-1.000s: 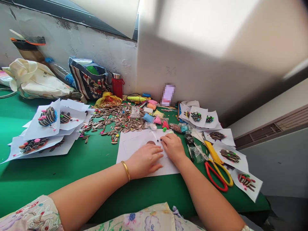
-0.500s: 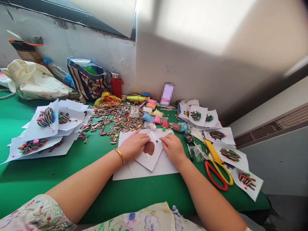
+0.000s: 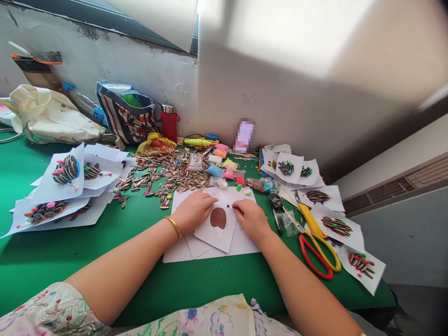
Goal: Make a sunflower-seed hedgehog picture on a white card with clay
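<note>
A small white paper card (image 3: 224, 240) with a round brown clay patch (image 3: 218, 218) lies on larger white sheets (image 3: 175, 249). My left hand (image 3: 194, 212), a gold bangle at its wrist, rests on the card's upper left with its fingers stretched out. At the upper right edge, the fingertips of my right hand (image 3: 250, 217) are pinched together; whatever they hold is too small to make out. Between both hands sits a tiny black ball (image 3: 228, 206) on the card. Lumps of green clay (image 3: 239, 187) lie just beyond the paper.
Striped sunflower seeds (image 3: 189, 179) are heaped behind the sheets, near bagged coloured clay (image 3: 215, 171). Scissors (image 3: 317, 254), a yellow cutter (image 3: 310, 219) and a black pen (image 3: 277, 221) lie right. Seed-decorated cards are piled left (image 3: 75, 193) and right (image 3: 360, 238). A red bottle (image 3: 169, 125) stands behind.
The card has turned slightly and its lower corner has shifted right. My left fingers have drawn back a little, so more of the brown patch shows. My right hand remains pinched at the edge.
</note>
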Demonstrator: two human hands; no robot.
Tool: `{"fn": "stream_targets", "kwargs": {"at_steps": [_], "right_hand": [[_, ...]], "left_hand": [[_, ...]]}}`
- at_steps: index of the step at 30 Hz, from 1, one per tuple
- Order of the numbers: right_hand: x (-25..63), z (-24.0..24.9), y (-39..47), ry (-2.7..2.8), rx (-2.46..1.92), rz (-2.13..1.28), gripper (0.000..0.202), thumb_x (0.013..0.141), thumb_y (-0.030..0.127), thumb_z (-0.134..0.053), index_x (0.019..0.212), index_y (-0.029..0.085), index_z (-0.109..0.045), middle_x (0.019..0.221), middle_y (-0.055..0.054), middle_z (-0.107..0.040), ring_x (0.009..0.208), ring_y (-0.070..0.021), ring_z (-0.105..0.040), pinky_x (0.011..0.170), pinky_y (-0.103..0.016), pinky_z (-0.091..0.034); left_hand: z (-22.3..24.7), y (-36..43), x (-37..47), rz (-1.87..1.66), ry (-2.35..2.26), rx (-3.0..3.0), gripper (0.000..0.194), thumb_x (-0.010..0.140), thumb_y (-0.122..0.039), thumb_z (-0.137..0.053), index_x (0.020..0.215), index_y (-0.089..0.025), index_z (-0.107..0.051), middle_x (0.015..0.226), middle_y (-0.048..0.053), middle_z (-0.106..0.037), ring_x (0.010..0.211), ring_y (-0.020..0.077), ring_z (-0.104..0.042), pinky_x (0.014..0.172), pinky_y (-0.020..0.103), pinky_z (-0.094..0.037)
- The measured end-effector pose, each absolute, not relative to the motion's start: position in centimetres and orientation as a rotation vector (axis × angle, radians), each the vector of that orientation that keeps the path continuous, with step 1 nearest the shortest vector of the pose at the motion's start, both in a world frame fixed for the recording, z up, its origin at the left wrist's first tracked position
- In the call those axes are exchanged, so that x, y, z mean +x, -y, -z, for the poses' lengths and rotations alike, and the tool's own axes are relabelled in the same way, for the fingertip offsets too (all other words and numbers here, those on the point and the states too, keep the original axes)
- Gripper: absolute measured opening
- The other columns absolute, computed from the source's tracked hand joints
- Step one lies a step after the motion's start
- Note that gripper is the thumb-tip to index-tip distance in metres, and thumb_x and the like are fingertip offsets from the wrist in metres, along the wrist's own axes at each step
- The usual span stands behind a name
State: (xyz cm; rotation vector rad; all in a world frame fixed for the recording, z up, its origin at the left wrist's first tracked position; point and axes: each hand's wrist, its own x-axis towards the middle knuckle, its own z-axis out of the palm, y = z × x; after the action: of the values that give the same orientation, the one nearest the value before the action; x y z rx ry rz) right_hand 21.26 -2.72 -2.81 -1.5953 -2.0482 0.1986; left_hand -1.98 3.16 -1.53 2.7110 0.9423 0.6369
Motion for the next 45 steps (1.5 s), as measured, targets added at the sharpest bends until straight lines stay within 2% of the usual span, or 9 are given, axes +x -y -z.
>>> {"fn": "stream_targets", "kwargs": {"at_steps": [6, 11, 17, 26, 34, 39, 45], "right_hand": [[21.4, 2.9, 2.7, 2.023, -1.592, -0.219, 0.021, 0.089, 0.013, -0.053, 0.098, 0.022, -0.070, 0.098, -0.003, -0.074, 0.094, -0.0199, -0.064, 0.090, -0.033, -0.048], [21.5, 2.8, 3.1, 2.057, -1.566, -0.201, 0.020, 0.090, 0.014, -0.055, 0.098, 0.023, -0.071, 0.097, -0.001, -0.074, 0.093, -0.0190, -0.065, 0.095, -0.034, -0.047], [21.5, 2.9, 2.7, 2.081, -1.554, -0.187, 0.020, 0.088, 0.011, -0.059, 0.097, 0.023, -0.072, 0.097, -0.002, -0.075, 0.092, -0.0213, -0.066, 0.092, -0.037, -0.047], [21.3, 2.9, 2.3, 2.103, -1.530, -0.119, 0.014, 0.088, 0.016, -0.065, 0.093, 0.024, -0.075, 0.097, -0.005, -0.072, 0.095, -0.0230, -0.061, 0.086, -0.038, -0.048], [21.6, 2.6, 3.4, 2.177, -1.516, -0.062, 0.020, 0.090, 0.016, -0.061, 0.100, 0.025, -0.076, 0.100, -0.006, -0.071, 0.098, -0.0231, -0.060, 0.088, -0.040, -0.046], [21.5, 2.5, 3.6, 2.196, -1.585, -0.006, 0.030, 0.087, 0.011, -0.060, 0.108, 0.026, -0.074, 0.105, -0.006, -0.070, 0.103, -0.0251, -0.058, 0.088, -0.041, -0.043], [21.4, 2.3, 3.8, 2.186, -1.577, -0.020, 0.034, 0.083, 0.007, -0.057, 0.103, 0.027, -0.076, 0.107, -0.005, -0.069, 0.105, -0.0247, -0.058, 0.090, -0.042, -0.042]], "left_hand": [[1.7, -3.4, -2.0, -0.693, -0.963, 2.681, 0.033, 0.094, -0.012, -0.044, 0.117, -0.017, -0.068, 0.111, 0.009, -0.070, 0.102, 0.0224, -0.063, 0.091, 0.038, -0.052], [2.2, -3.6, -2.1, -0.654, -0.841, 2.771, 0.033, 0.095, -0.014, -0.046, 0.120, -0.018, -0.066, 0.130, 0.008, -0.065, 0.124, 0.0247, -0.055, 0.108, 0.044, -0.043], [2.9, -3.7, -2.1, -0.528, -0.907, 2.798, 0.035, 0.099, -0.021, -0.042, 0.126, -0.024, -0.065, 0.137, 0.006, -0.061, 0.134, 0.0274, -0.049, 0.111, 0.051, -0.039], [2.8, -3.5, -2.0, -0.495, -0.998, 2.809, 0.035, 0.100, -0.023, -0.041, 0.127, -0.025, -0.063, 0.138, 0.004, -0.060, 0.134, 0.0271, -0.048, 0.111, 0.051, -0.037], [2.8, -3.4, -2.0, -0.465, -1.003, 2.809, 0.036, 0.100, -0.022, -0.039, 0.129, -0.023, -0.062, 0.140, 0.005, -0.059, 0.135, 0.0268, -0.047, 0.112, 0.051, -0.037], [2.7, -3.4, -1.9, -0.456, -1.016, 2.809, 0.036, 0.100, -0.022, -0.040, 0.129, -0.023, -0.062, 0.140, 0.004, -0.059, 0.135, 0.0271, -0.047, 0.112, 0.051, -0.036], [2.7, -3.4, -1.9, -0.476, -1.010, 2.816, 0.036, 0.099, -0.020, -0.041, 0.128, -0.023, -0.062, 0.139, 0.005, -0.059, 0.134, 0.0271, -0.047, 0.112, 0.051, -0.037]]}}
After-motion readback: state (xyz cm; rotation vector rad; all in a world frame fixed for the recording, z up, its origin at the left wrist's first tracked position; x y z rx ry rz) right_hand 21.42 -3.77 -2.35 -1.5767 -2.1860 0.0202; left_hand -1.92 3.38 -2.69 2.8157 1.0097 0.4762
